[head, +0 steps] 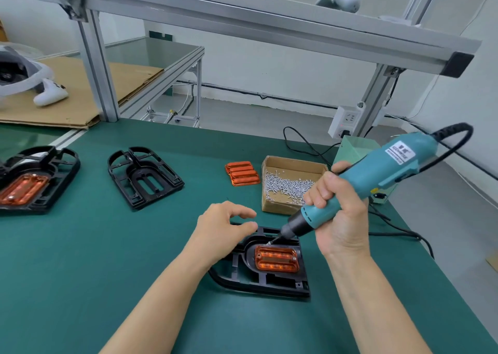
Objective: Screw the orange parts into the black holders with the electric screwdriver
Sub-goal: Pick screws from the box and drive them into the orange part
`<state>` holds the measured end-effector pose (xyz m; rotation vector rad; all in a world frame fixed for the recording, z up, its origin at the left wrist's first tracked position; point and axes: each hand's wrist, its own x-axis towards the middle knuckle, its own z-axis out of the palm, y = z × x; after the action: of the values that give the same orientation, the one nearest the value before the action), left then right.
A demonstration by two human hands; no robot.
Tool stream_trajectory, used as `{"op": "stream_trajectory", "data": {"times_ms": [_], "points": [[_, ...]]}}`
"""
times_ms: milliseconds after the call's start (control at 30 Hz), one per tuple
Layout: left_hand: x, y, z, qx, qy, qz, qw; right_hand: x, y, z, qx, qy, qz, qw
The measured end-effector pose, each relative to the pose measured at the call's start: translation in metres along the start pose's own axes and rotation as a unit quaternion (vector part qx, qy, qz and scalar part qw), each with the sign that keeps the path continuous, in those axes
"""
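Note:
A black holder (265, 281) lies on the green mat in front of me with an orange part (277, 258) seated in its recess. A screw head shows at that part's right end. My right hand (338, 213) grips the teal electric screwdriver (377, 175), tilted, its bit tip carrying a screw just above the orange part's upper left corner. My left hand (225, 227) hovers over the holder's left side, fingers loosely curled, holding nothing that I can see. A stack of loose orange parts (242, 173) lies further back.
A cardboard box of screws (289, 185) stands behind the holder. An empty black holder (144, 177) lies at centre left, and a holder with an orange part (32, 181) at far left. The screwdriver's black cable trails along the mat's right edge. An aluminium frame post (98, 65) rises behind.

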<state>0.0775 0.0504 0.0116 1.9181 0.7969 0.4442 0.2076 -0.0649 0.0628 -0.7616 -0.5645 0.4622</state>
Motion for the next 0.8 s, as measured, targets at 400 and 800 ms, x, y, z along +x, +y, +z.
{"op": "stream_trajectory", "data": {"times_ms": [400, 800], "points": [[0.000, 0.000, -0.002, 0.084, -0.061, -0.020, 0.994, -0.004, 0.003, 0.004, -0.032, -0.030, 0.031, 0.999], [0.001, -0.002, -0.001, 0.074, -0.056, -0.018, 0.996, -0.005, 0.014, 0.022, -0.087, -0.074, 0.046, 0.992]]}}
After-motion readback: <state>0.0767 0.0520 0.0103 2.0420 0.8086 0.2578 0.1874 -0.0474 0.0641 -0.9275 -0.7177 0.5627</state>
